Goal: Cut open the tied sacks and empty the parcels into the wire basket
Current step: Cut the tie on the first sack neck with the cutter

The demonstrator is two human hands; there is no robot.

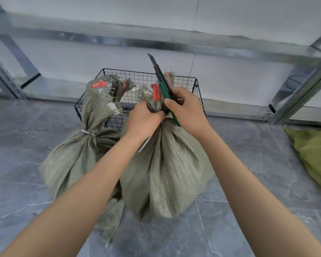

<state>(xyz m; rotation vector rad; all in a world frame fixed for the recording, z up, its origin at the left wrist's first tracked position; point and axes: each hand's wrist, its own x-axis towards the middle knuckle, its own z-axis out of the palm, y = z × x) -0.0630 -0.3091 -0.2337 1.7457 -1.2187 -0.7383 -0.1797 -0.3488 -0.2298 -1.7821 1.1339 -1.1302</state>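
R sack (165,173) upright on floor, neck up. L hand (145,117) fingers curled tight round neck. Zip tie (146,143) tail pokes down-left from under it; loop hidden. R hand (187,112), just right of neck, fingers wrapped on knife (160,75). Knife axis runs near-right to far-left, blade up & away from body. L sack (78,154) tied. Wire basket (197,89) right behind both.

grey marbled floor (44,127) | metal rack frame (156,41) — against white wall (100,8) | yellow-green cloth (315,154) far right
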